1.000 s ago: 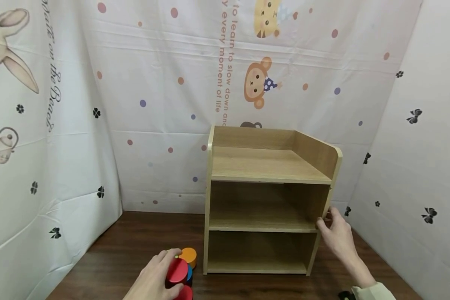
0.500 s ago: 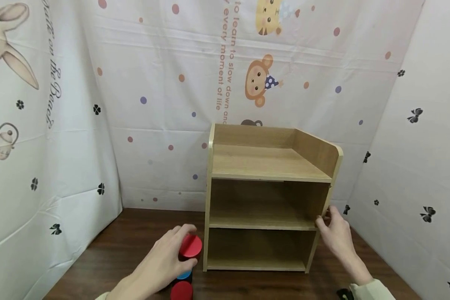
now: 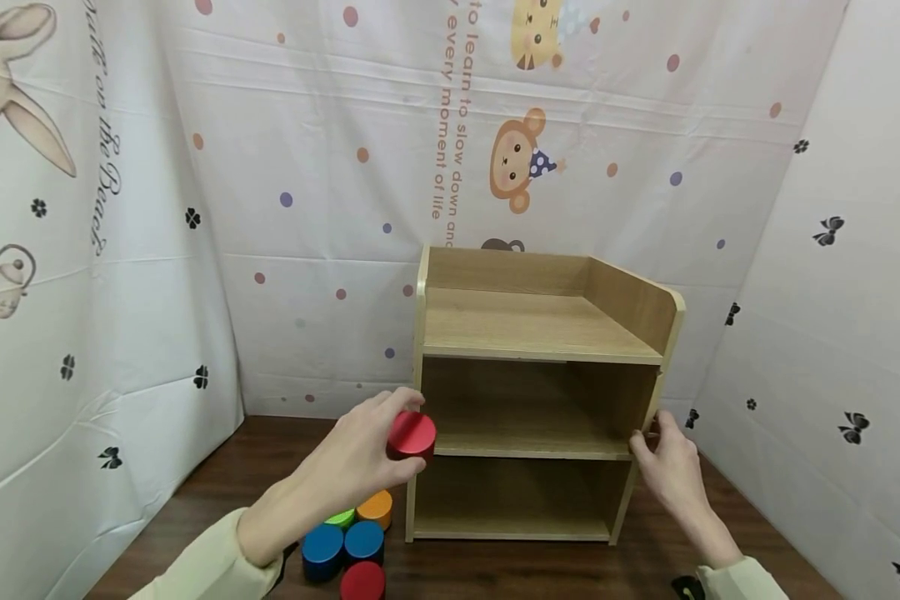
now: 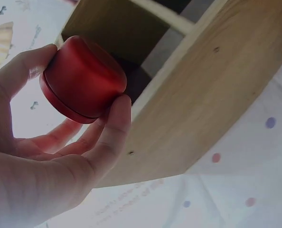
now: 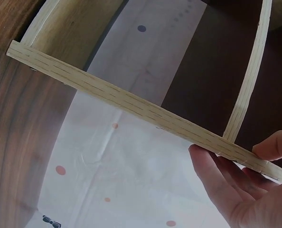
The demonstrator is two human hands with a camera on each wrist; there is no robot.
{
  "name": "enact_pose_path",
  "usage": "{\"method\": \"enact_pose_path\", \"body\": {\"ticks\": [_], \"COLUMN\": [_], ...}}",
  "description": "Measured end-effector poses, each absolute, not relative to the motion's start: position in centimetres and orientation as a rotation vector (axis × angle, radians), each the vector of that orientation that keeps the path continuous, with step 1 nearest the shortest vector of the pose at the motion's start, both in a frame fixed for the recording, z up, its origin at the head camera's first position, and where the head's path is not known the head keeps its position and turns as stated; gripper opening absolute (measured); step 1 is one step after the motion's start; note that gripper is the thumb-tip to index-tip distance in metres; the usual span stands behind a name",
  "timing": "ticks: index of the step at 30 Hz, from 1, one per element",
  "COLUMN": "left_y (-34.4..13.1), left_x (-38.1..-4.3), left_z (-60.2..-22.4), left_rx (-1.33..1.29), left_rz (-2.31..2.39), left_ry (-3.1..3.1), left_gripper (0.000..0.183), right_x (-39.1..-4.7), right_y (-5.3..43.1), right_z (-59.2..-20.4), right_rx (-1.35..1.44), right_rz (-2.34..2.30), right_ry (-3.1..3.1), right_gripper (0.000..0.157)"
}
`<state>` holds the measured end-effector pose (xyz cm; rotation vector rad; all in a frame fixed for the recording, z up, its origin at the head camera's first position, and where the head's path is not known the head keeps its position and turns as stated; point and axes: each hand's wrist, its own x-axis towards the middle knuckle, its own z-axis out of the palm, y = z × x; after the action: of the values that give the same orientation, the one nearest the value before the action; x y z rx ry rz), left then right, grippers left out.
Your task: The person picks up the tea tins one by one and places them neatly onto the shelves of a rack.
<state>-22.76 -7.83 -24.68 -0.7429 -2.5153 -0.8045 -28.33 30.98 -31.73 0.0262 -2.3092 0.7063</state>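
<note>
My left hand [image 3: 352, 450] holds a small round red tin [image 4: 84, 78] between thumb and fingers. In the head view the tin is up off the table, at the left front edge of the wooden shelf unit [image 3: 543, 354], level with its middle opening. The left wrist view shows the tin's rounded body and lidded rim, with the unit's side panel close by. My right hand [image 3: 671, 458] grips the unit's right side panel [image 5: 145, 111], thumb on the inner side and fingers outside, near the middle board.
Below my left forearm stand more round tins: two blue [image 3: 364, 542], one red [image 3: 363, 581], one orange [image 3: 375, 509] and one green [image 3: 341, 519], partly hidden. They are on the dark wooden table [image 3: 217, 517]. Printed cloth [image 3: 315, 250] hangs behind and at both sides.
My left hand has lifted a red tin from the group on the table and carried it up and right to the shelf's left edge. The right hand keeps its grip on the side panel.
</note>
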Motion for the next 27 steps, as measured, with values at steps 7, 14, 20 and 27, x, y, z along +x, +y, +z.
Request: {"method": "enact_pose_path", "body": {"ticks": [7, 14, 20, 27], "left_y": [-6.3, -5.2, -4.3, -2.6], "left_x": [-22.5, -22.8, -23.2, -24.1], "left_z": [-22.2, -20.3, -18.9, -16.9], "left_rx": [-0.793, -0.822, -0.850, -0.870], "left_rz": [-0.791, -0.803, -0.820, -0.793], "left_ry": [-2.517, -2.518, -2.515, -2.531], "left_gripper": [0.052, 0.054, 0.056, 0.055], "right_x": [-28.3, -28.4, -28.5, -28.6], "right_y": [31.1, 31.1, 31.1, 31.1], "right_z": [-31.9, -31.9, -32.0, -32.0], "right_rx": [0.028, 0.041, 0.052, 0.053], "right_rz": [0.699, 0.694, 0.682, 0.678], "right_ry": [-2.306, -2.284, -2.270, -2.266], "right_gripper": [0.022, 0.022, 0.022, 0.021]}}
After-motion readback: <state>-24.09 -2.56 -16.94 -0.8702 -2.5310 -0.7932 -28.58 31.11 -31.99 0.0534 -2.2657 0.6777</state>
